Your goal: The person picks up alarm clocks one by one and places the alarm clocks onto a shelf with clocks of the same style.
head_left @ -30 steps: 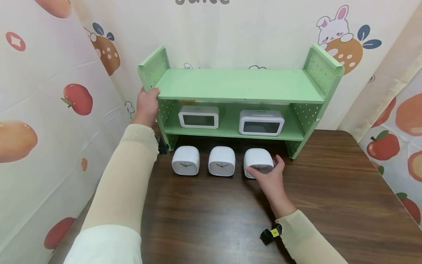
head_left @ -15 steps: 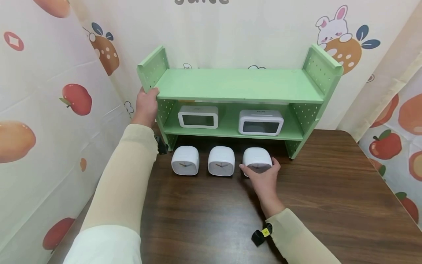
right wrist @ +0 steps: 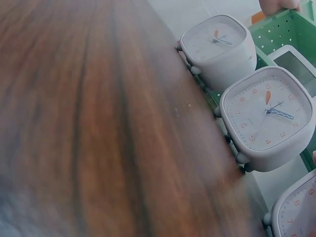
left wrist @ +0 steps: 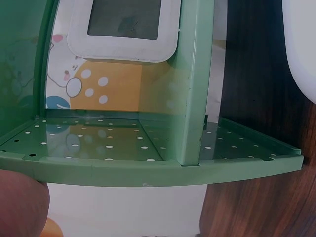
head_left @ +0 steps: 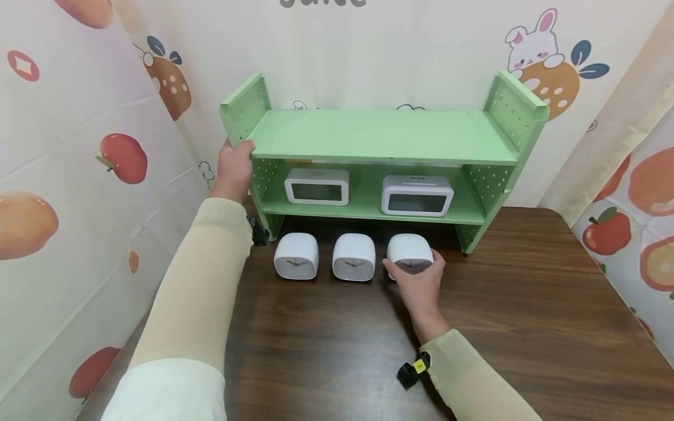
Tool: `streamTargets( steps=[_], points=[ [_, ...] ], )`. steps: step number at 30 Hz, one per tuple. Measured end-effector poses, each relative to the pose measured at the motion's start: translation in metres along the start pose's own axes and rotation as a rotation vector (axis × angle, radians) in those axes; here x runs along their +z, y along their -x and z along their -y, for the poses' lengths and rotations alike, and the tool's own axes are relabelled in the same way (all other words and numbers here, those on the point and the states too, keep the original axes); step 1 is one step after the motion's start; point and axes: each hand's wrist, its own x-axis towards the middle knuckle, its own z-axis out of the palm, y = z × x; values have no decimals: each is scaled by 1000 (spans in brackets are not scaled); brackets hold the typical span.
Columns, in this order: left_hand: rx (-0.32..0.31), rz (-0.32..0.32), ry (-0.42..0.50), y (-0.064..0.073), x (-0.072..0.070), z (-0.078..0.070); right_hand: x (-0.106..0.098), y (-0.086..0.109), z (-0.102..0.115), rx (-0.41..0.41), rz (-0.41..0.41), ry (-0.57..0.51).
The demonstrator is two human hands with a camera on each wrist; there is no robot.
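My left hand (head_left: 234,171) grips the left side panel of a green metal shelf (head_left: 376,134), near its upper board. The left wrist view shows one of its fingers (left wrist: 22,202) against the panel edge. On the table in front of the shelf, my right hand (head_left: 421,287) holds the rightmost white alarm clock (head_left: 409,247) between thumb and fingers, partly covering its dial. Two like clocks stand in line to its left: the middle clock (head_left: 354,251) and the left clock (head_left: 296,251). All three dials face me.
Two white digital clocks, the left one (head_left: 317,187) and the right one (head_left: 418,196), stand on the shelf's lower board. Under everything is a dark wooden table (head_left: 326,345). Fruit-print curtains (head_left: 368,52) hang behind and at both sides.
My right hand has shifted left, its thumb going from the clock's front to its left side. The rightmost clock has moved slightly left and back. My left hand has stayed put.
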Motion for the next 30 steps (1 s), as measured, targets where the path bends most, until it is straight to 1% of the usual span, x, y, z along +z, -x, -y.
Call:
streamTargets(
  steps=[6, 12, 20, 26, 30],
  points=[
    [2, -9, 2, -2, 0, 2, 0, 1, -1, 1, -2, 1],
    [5, -4, 6, -1, -1, 1, -1, 2, 0, -1, -10, -12],
    [25, -1, 14, -1, -1, 3, -2, 4, 2, -3, -8, -12],
    [23, 6, 14, 0, -2, 2, -4, 8, 10, -5, 2, -31],
    [14, 11, 11, 1, -3, 2, -7, 9, 20, -31, 4, -64]
  ],
)
